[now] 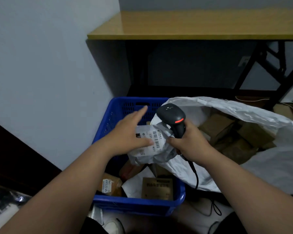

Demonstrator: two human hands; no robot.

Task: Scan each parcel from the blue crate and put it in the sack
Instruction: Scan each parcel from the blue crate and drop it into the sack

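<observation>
A crumpled grey poly-bag parcel (156, 147) with a white barcode label hangs over the blue crate (118, 115). My left hand (130, 132) lies on its left side, fingers straight and pointing away, thumb resting across the label. My right hand (189, 144) grips the handle of a black barcode scanner (172, 115), whose red light is on, and its thumb touches the parcel's right edge. The white sack (243, 114) lies open on the right with several brown parcels inside. More parcels sit in the crate's near end, among them a brown one (111, 184) with a printed label.
A wooden-topped table (193, 26) on a black frame stands behind the crate and sack. A white wall runs along the left. The scanner's cable (195, 174) trails down past the crate's right corner to the floor. Dark wrapped items (5, 205) lie at the lower left.
</observation>
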